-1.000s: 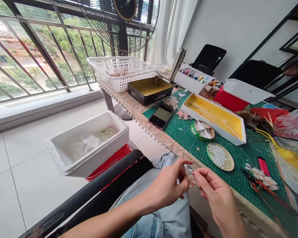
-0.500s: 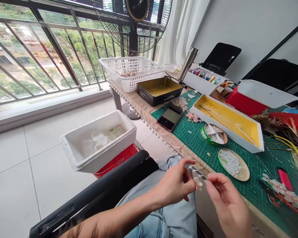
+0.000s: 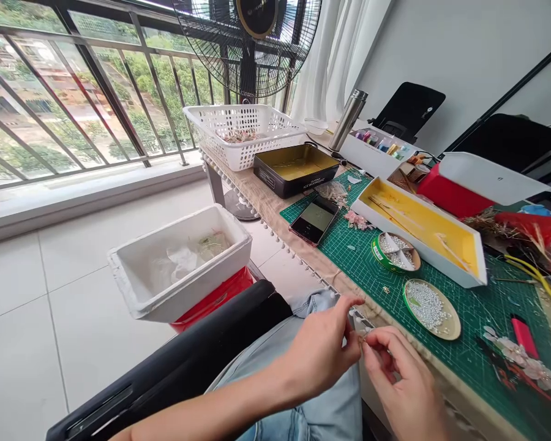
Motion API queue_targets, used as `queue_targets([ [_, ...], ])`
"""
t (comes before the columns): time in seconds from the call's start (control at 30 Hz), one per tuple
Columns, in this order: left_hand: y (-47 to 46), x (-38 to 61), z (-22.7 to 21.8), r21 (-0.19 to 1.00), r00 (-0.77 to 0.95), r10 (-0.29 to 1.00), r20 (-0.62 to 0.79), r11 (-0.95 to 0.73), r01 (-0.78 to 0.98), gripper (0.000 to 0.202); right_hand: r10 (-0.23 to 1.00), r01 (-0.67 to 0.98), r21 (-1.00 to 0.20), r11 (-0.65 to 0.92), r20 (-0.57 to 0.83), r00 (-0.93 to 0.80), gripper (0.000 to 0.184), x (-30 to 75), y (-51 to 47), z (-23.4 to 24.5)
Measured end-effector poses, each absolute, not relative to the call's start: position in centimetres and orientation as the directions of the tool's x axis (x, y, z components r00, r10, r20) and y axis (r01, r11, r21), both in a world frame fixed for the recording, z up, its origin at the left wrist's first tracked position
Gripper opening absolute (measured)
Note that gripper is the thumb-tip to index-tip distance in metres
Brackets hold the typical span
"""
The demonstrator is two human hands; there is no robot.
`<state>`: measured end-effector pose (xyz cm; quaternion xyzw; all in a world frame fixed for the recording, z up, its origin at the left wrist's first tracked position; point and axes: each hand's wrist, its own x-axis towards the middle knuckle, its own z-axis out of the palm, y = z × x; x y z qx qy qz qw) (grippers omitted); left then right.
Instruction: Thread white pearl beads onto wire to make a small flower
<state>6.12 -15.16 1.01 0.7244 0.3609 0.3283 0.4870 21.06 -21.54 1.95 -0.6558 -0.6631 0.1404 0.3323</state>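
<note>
Green mat (image 3: 362,260) edge | left hand (image 3: 321,358), right hand (image 3: 397,383) drawn closer (fingertips meeting) | pinch tiny piece (image 3: 362,336), perhaps flower

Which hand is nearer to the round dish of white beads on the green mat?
Right. The right hand is below-left of the dish; the left hand lies farther left, over the lap. Both pinch a small piece.

- One head-worn camera looked forward and down, close above the left hand (image 3: 319,355) and right hand (image 3: 404,392), both low in view.
- It faced along the worktop (image 3: 269,205) toward the fan (image 3: 252,43) and railing (image 3: 73,92).
</note>
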Motion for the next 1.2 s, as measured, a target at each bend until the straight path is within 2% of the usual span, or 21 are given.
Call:
queue_targets([
  [0.1,-15.2,6.2,0.8,0.906,0.537,0.828,0.162,-0.341,0.252,0.059,0.965,0.772,-0.633,0.058,0.233,0.119,0.022,21.1,-21.1,2.1],
  [0.17,-15.2,6.2,0.7,0.912,0.550,0.824,0.138,-0.322,0.253,0.062,0.973,0.760,-0.650,0.004,0.179,0.147,0.026,21.1,-20.8,2.1],
  [0.27,-14.9,6.0,0.9,0.970,0.540,0.841,0.037,-0.160,0.183,0.064,0.985,0.751,-0.661,0.007,0.134,0.109,0.028,21.0,-20.4,2.6],
  [0.33,-14.7,5.8,0.9,0.994,0.541,0.840,-0.029,-0.033,0.105,0.063,0.984,0.755,-0.653,0.063,0.168,0.064,0.027,21.1,-20.1,3.1],
  [0.4,-14.4,5.7,0.8,0.995,0.555,0.827,-0.092,0.102,0.013,0.059,0.962,0.833,-0.534,0.143,0.273,0.010,0.025,21.8,-19.5,3.5],
  [0.5,-13.9,5.7,0.4,0.958,0.566,0.808,-0.164,0.268,-0.105,0.057,0.892,0.972,-0.182,0.149,0.450,-0.052,0.026,24.0,-18.0,3.8],
  [0.57,-13.4,5.7,0.1,0.935,0.552,0.814,-0.181,0.317,-0.160,0.057,0.869,0.993,-0.015,0.116,0.486,-0.094,0.029,25.8,-16.7,3.7],
  [0.7,-12.3,5.6,0.0,0.878,0.548,0.807,-0.222,0.410,-0.248,0.051,0.883,0.965,0.166,0.202,0.396,-0.253,0.035,27.8,-14.3,3.4],
  [0.83,-11.8,5.5,0.2,0.852,0.566,0.788,-0.242,0.451,-0.264,0.042,0.874,0.929,0.254,0.268,0.342,-0.345,0.038,28.0,-12.9,3.7],
  [0.93,-11.9,5.6,0.3,0.851,0.561,0.788,-0.252,0.457,-0.260,0.038,0.868,0.941,0.239,0.240,0.380,-0.318,0.037,28.0,-12.7,3.9],
  [1.0,-12.0,5.7,0.3,0.855,0.552,0.794,-0.256,0.452,-0.253,0.036,0.862,0.964,0.175,0.202,0.435,-0.260,0.035,27.7,-13.0,3.9],
  [1.1,-12.2,6.1,0.3,0.871,0.520,0.816,-0.253,0.425,-0.244,0.028,0.860,0.983,0.017,0.184,0.482,-0.169,0.029,26.2,-14.5,3.8],
  [1.2,-12.4,6.5,0.2,0.896,0.477,0.846,-0.239,0.381,-0.227,0.013,0.891,0.957,-0.195,0.215,0.441,-0.110,0.023,23.3,-17.0,3.5],
])
